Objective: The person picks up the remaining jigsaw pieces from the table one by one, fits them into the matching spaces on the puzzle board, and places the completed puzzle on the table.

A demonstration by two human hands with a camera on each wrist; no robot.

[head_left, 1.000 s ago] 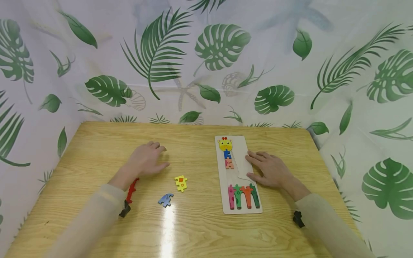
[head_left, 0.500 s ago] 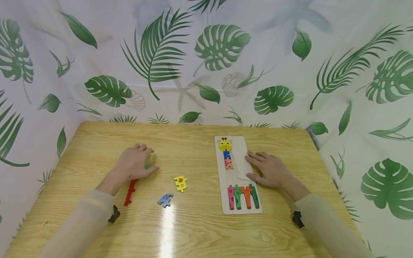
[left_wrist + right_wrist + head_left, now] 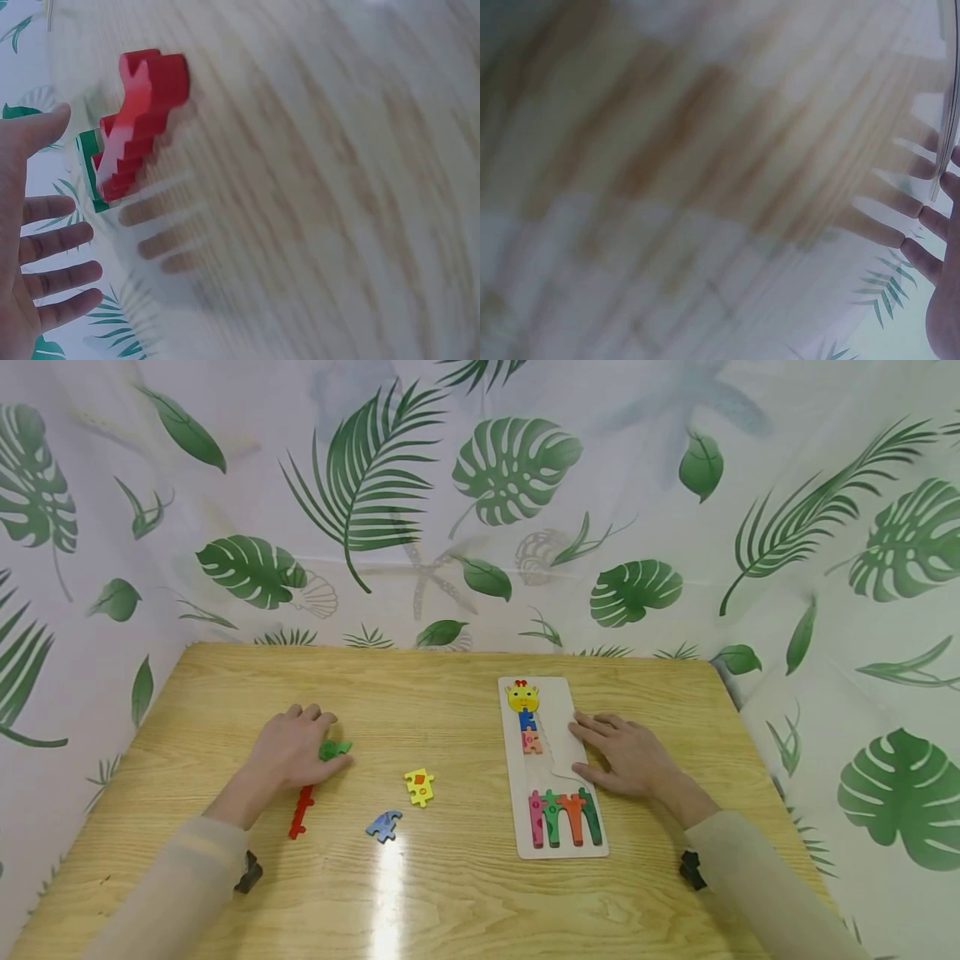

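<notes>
In the head view my left hand (image 3: pixel 291 750) hovers low over the left of the table, beside a green puzzle piece (image 3: pixel 337 749) that is partly hidden by it. The left wrist view shows its fingers (image 3: pixel 56 244) spread and fairly straight, apart from the green piece and the red puzzle piece (image 3: pixel 146 112). That red strip (image 3: pixel 300 814) lies just below the hand. At the right, my right hand (image 3: pixel 628 756) rests flat with fingertips at the edge of a white giraffe puzzle board (image 3: pixel 558 710). A giraffe head, two neck pieces and several leg pieces (image 3: pixel 574 818) sit in the board.
A yellow puzzle piece (image 3: pixel 420 787) and a blue one (image 3: pixel 386 826) lie loose on the wooden table (image 3: pixel 450 902) between the hands. Behind the table hangs a white leaf-print cloth (image 3: pixel 420 502).
My left hand has moved left and slightly lower, uncovering the green piece and more of the red one. My right hand and the board stay in place.
</notes>
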